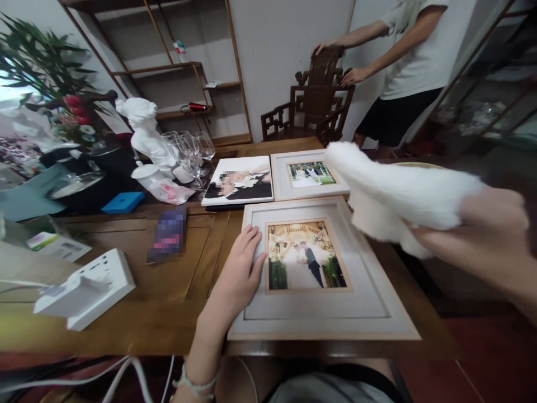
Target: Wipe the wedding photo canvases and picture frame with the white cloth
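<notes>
A large framed photo (369, 302) with a pale mat lies flat on the wooden table (176, 280) in front of me. My left hand (239, 274) rests flat on the frame's left side, fingers stretched out. My right hand (482, 235) is raised above the table's right edge, closed on a white cloth (394, 196) that hangs over the frame's upper right corner. Behind it lie a smaller framed photo (308, 174) and an unframed print (240, 180).
A white power strip with a plug (88, 288) sits at the left, cables hanging below. Wine glasses (191, 151), a white bust (146, 131), a blue box (123, 201), a small booklet (168, 234) and plants stand further back. Another person (403, 61) holds a carved wooden chair (310, 106).
</notes>
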`<action>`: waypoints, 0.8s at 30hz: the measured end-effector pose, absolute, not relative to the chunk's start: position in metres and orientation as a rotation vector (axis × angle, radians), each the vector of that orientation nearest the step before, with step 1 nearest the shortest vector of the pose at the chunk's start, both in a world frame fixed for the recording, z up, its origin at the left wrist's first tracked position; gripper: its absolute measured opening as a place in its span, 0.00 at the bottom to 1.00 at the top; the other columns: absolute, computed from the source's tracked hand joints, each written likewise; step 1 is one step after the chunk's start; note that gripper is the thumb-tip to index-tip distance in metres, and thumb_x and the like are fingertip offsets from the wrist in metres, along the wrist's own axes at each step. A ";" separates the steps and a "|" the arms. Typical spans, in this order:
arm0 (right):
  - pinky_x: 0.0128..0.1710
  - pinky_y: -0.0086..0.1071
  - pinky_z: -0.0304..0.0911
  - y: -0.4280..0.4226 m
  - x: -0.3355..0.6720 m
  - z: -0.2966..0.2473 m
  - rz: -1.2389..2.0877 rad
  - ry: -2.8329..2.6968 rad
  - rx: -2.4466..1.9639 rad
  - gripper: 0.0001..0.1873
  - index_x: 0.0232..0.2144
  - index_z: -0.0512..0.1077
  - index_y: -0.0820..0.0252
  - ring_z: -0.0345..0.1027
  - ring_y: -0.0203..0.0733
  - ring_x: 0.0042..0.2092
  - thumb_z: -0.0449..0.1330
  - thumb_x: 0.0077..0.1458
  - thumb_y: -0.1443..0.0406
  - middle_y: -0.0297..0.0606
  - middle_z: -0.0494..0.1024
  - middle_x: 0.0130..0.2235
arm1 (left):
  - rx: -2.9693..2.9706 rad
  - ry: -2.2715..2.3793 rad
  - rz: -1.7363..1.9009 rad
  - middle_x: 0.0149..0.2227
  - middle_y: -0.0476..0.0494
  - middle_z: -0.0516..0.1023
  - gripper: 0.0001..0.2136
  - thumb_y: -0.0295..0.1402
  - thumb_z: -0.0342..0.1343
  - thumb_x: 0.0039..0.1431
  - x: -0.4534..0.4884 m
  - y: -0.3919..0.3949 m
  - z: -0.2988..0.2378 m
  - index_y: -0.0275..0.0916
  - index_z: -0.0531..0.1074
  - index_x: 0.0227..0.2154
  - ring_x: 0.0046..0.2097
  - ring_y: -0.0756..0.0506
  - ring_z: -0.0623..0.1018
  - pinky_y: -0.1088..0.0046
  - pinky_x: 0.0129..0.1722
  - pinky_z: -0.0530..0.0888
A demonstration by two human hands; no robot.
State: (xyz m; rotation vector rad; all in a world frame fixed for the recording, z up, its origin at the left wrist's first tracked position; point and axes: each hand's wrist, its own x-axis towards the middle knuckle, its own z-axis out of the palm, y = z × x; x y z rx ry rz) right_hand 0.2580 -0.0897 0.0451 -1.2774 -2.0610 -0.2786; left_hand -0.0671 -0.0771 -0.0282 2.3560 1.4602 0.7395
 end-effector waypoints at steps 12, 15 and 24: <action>0.44 0.41 0.56 -0.004 0.090 0.015 -0.347 -2.841 -0.721 0.09 0.37 0.70 0.67 0.59 0.50 0.48 0.50 0.56 0.72 0.51 0.72 0.42 | 2.364 1.403 0.802 0.57 0.37 0.62 0.16 0.30 0.43 0.61 -0.063 -0.076 -0.022 0.38 0.63 0.51 0.61 0.41 0.58 0.57 0.59 0.58; 0.40 0.39 0.56 -0.007 0.096 0.014 -0.358 -2.863 -0.794 0.08 0.35 0.69 0.66 0.60 0.49 0.44 0.50 0.56 0.72 0.48 0.72 0.36 | 2.369 1.410 0.796 0.59 0.37 0.60 0.16 0.30 0.44 0.61 -0.064 -0.076 -0.025 0.37 0.63 0.52 0.62 0.41 0.57 0.58 0.60 0.57; 0.38 0.37 0.56 -0.033 0.166 0.018 -0.443 -2.902 -1.065 0.12 0.31 0.68 0.66 0.61 0.50 0.43 0.51 0.45 0.80 0.48 0.71 0.33 | 2.372 1.438 0.781 0.59 0.33 0.61 0.18 0.31 0.45 0.61 -0.067 -0.075 -0.033 0.33 0.61 0.53 0.62 0.42 0.56 0.57 0.60 0.57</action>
